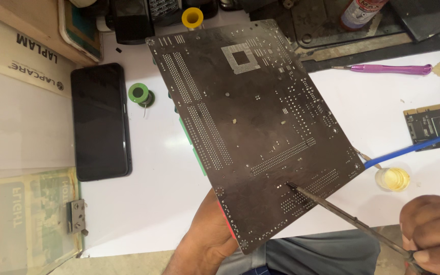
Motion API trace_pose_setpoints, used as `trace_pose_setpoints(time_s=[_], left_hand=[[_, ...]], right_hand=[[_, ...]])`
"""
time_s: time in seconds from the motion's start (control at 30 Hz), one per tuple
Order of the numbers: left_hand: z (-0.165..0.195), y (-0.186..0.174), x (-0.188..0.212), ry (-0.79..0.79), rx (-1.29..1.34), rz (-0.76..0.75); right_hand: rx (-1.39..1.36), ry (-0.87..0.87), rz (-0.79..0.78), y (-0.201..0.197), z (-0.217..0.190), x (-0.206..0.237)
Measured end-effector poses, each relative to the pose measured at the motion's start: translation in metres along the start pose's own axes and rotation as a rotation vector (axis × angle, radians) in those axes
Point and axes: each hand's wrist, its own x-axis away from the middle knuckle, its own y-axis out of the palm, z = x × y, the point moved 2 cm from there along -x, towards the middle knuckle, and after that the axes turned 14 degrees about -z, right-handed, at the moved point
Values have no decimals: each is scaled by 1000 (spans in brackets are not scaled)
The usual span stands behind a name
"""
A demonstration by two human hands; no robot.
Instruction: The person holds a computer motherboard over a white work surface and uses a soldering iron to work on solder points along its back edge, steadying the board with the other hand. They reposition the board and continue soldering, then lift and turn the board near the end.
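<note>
A large dark circuit board (250, 127) is held up with its solder side toward me, tilted over the white table (143, 203). My left hand (204, 242) grips its near bottom edge from underneath. My right hand (434, 229), at the lower right corner, is closed on a long thin metal tool (342, 214). The tool's tip touches a row of solder points near the board's lower right part.
A black phone (100, 122) lies left of the board, beside a green solder spool (141, 94). A yellow spool (192, 18) stands at the back. To the right are a purple-handled screwdriver (388, 69), a blue-handled brush (413, 148), a small jar of yellowish paste (392, 179) and a small card (436, 125).
</note>
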Motion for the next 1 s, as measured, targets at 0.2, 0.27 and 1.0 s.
trace_pose_setpoints(time_s=[0.2,0.27,1.0], left_hand=[[2,2,-1,16,12,27],[3,4,0,28,1,0],[7,12,0,-11,-21,94]], right_hand=[[-44,-56,55,3,4,-2],[-65,-51,74,4,4,-2],[146,49,351,21,-1,-1]])
